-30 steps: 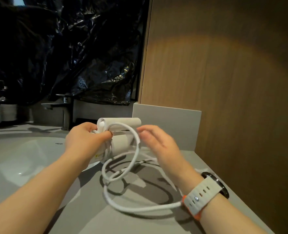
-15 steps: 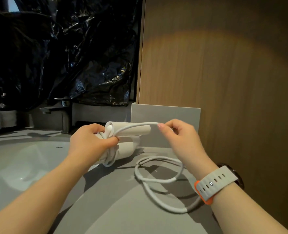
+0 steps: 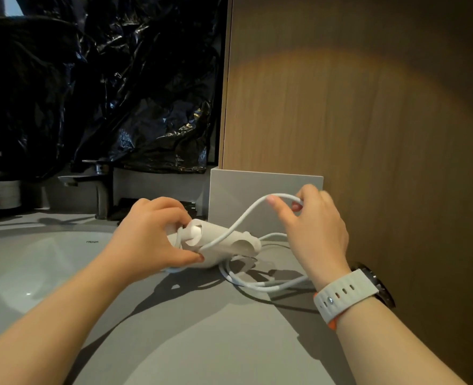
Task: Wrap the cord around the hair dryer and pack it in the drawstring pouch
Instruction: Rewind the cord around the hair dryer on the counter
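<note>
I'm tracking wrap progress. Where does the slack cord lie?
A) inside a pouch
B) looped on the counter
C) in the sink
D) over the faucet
B: below the right hand, the cord lies in slack loops on the counter, beside the hair dryer.

- One view is given, taken from the head and aimed forward and down at a grey counter [image 3: 202,343]
- The counter is seen close, within arm's reach
- A wooden panel [image 3: 368,107] is framed at right, a sink [image 3: 21,273] at left
</note>
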Tool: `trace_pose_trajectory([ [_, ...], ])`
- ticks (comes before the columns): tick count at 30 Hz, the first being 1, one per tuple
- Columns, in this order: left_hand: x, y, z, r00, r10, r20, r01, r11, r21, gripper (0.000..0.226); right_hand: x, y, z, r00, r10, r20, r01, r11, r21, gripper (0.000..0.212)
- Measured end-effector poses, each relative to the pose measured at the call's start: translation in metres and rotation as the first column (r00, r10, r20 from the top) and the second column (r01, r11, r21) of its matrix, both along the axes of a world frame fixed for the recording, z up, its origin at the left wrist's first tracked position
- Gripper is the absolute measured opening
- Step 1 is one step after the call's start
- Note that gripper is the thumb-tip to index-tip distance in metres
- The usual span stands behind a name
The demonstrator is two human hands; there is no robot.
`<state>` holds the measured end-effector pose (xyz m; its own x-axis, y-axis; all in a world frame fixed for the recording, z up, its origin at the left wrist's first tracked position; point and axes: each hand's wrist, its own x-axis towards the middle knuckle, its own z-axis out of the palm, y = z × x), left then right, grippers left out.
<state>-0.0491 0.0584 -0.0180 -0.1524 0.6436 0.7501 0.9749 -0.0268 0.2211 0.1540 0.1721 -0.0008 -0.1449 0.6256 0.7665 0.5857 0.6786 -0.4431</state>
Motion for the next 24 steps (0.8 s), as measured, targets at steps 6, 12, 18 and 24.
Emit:
trace_pose_trajectory([
  [6,0.001,-0.004,0.002,0.997,-0.082,-0.001,0.082,0.997,0.012,0.045,0.000,0.001,0.003,0.991,-0.011,-0.131,0.076,0.866,0.495,0.029],
  [12,0.001,-0.004,0.004,0.993,-0.053,0.105,0.038,0.990,0.135,0.050,0.005,0.010,-0.003,0.988,-0.132,-0.083,0.152,0.929,0.337,0.051],
  [18,-0.005,-0.002,0.006,0.977,0.072,0.199,-0.121,0.962,0.245,0.040,0.006,0.001,0.002,0.973,-0.228,0.029,0.211,0.938,0.275,0.031],
  [24,-0.004,0.000,0.004,0.970,0.130,0.205,-0.178,0.955,0.238,0.034,0.004,0.002,0.000,0.954,-0.209,0.214,0.228,0.971,-0.068,0.025],
])
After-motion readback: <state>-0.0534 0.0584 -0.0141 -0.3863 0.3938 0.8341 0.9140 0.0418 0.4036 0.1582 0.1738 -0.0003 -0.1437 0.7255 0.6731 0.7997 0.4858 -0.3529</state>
